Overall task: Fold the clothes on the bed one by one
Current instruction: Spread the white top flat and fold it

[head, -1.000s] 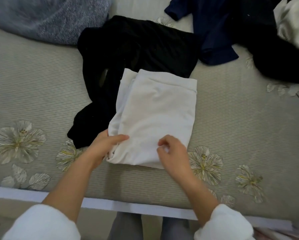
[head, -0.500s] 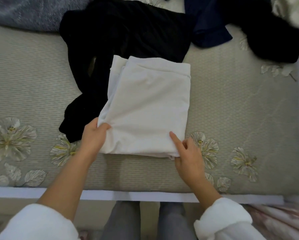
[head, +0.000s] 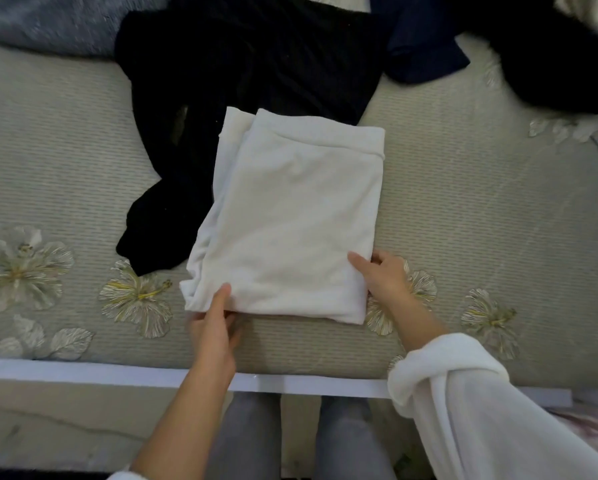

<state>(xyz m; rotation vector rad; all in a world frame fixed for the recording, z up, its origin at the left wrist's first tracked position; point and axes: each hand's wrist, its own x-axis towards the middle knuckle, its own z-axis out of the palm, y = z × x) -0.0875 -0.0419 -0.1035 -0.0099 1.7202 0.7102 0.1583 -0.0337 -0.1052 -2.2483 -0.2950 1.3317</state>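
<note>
The left hand (head: 212, 327) pinched the near left corner of the folded white garment (head: 290, 220), thumb on top; the right hand (head: 384, 275) gripped its near right corner. This soft, roughly rectangular bundle lay on the ribbed, flower-embroidered bed cover (head: 481, 202) — partly over one black garment (head: 238, 64). Beyond lay one navy piece (head: 418, 46) and a second black one (head: 550, 64) — both crumpled.
</note>
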